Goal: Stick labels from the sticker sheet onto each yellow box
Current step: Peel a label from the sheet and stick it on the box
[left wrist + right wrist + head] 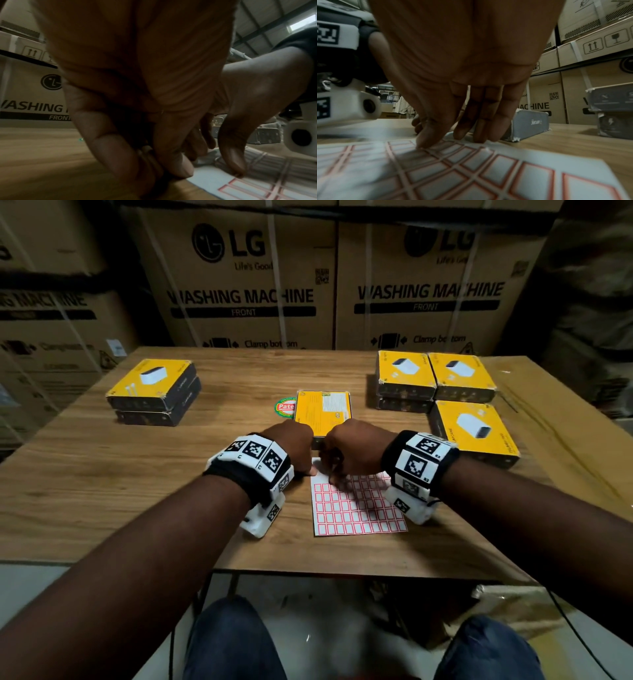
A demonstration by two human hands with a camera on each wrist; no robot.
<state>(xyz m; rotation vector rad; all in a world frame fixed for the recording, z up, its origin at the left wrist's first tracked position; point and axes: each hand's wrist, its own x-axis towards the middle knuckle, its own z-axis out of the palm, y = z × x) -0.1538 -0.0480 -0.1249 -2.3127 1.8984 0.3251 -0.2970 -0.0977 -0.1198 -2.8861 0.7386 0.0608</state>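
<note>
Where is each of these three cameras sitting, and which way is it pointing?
Head: worn on the head, facing forward and down at the table; both forearms, both hands and the knees show.
Left wrist: under the left wrist, facing along the left hand to its fingertips at the sticker sheet edge.
Right wrist: under the right wrist, facing along the right hand; fingertips touch the sheet.
Shared: all three show the sheet and the LG cartons.
</note>
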